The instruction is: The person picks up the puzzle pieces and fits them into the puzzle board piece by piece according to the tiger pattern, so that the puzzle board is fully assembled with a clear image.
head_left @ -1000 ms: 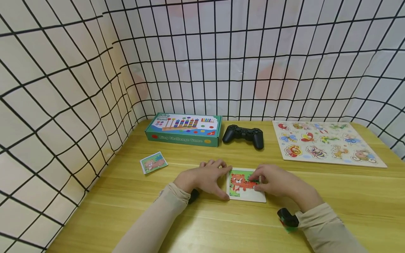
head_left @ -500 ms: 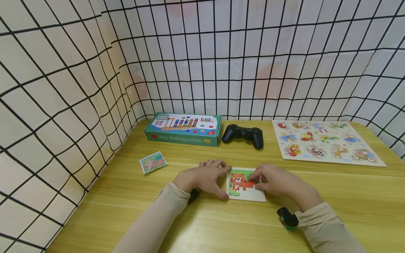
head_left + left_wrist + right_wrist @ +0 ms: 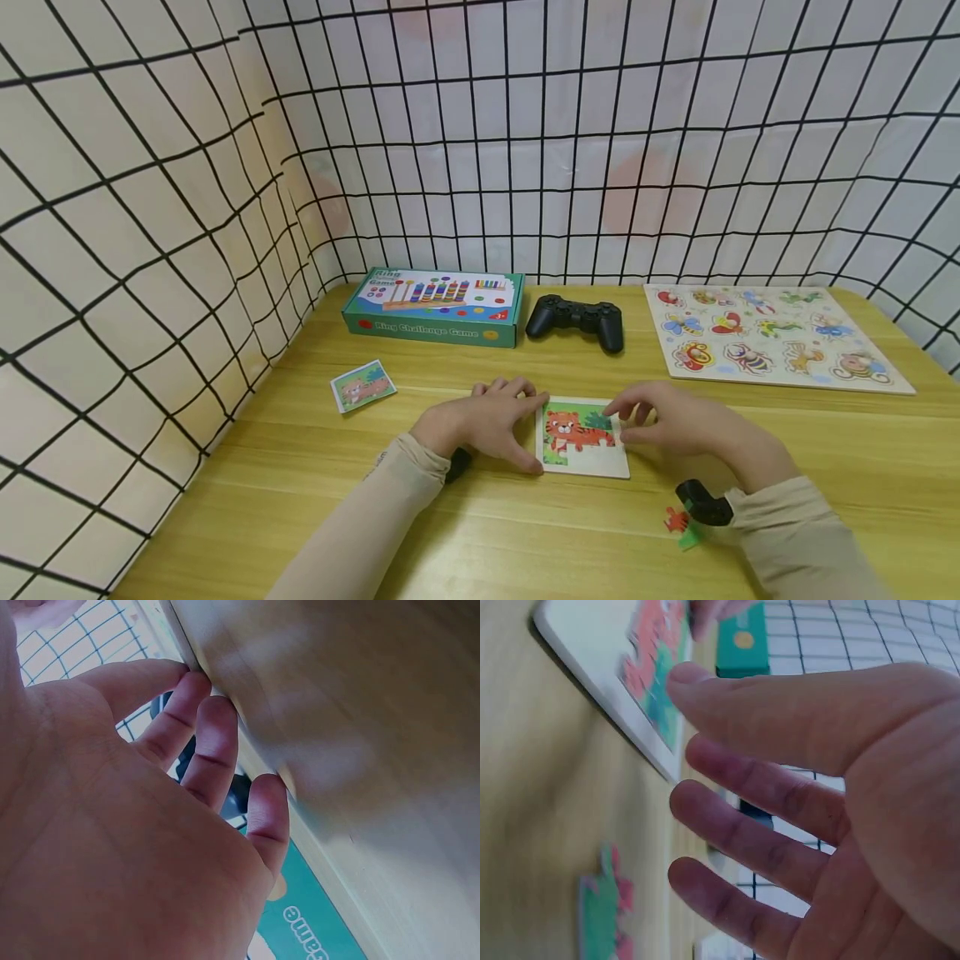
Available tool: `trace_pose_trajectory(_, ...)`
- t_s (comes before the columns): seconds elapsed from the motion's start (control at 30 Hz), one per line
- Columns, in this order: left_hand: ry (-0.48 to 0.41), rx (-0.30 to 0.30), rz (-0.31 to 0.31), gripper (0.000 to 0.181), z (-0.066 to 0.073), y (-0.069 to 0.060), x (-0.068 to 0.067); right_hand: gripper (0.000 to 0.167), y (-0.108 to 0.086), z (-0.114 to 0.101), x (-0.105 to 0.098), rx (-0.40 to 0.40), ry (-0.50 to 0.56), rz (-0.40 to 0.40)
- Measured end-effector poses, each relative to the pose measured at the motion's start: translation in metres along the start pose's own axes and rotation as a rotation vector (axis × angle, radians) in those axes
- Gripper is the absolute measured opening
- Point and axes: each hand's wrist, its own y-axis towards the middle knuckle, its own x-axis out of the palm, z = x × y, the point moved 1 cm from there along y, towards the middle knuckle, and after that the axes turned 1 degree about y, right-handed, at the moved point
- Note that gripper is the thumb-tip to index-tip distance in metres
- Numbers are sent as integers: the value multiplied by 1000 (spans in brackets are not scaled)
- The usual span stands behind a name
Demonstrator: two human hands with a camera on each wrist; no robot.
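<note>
A small tiger jigsaw puzzle board lies flat on the table, its upper and left parts filled and its lower right bare white. At its left edge my left hand rests with thumb and index finger spread along the side. My right hand is at the right edge, fingers loosely bent and parted. Nothing sits between those fingers in the right wrist view. Loose jigsaw pieces, red and green, lie on the table near my right wrist; they overlap, and the right wrist view shows them blurred.
A tiger picture card lies to the left. Behind stand a green Ring Challenge Game box and a black game controller. A wooden insect puzzle board is at the back right. Black netting surrounds the table.
My right hand has let go of a jigsaw piece at the board's upper right and drawn back rightward. The green bush and tiger's back are now uncovered. My left hand stays in place.
</note>
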Motion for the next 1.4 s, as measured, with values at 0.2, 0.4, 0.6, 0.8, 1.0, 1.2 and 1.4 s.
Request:
trace_pose_trajectory(0.2, 3, -2, -1, 99, 0, 0, 0, 40, -15, 11, -15, 70, 51, -12)
trace_pose_trajectory(0.4, 0, -3, 0, 100, 2, 0, -1, 41, -26, 22, -24, 128, 77, -28)
trace_pose_trajectory(0.6, 1, -1, 2, 100, 1, -1, -1, 37, -31, 32, -26, 196, 61, -43)
trace_pose_trajectory(0.8, 5, 0, -1, 100, 0, -1, -2, 32, -30, 38, -24, 200, 54, -54)
trace_pose_trajectory(1.0, -1, 3, 0, 100, 0, -1, -2, 29, -30, 41, -24, 170, 70, -77)
trace_pose_trajectory(1.2, 7, 3, 0, 100, 1, -1, -1, 27, -31, 41, -24, 168, 92, -94)
trace_pose_trajectory(1.4, 22, -1, -1, 101, 1, 0, 0, 27, -32, 41, -25, 149, 89, -99)
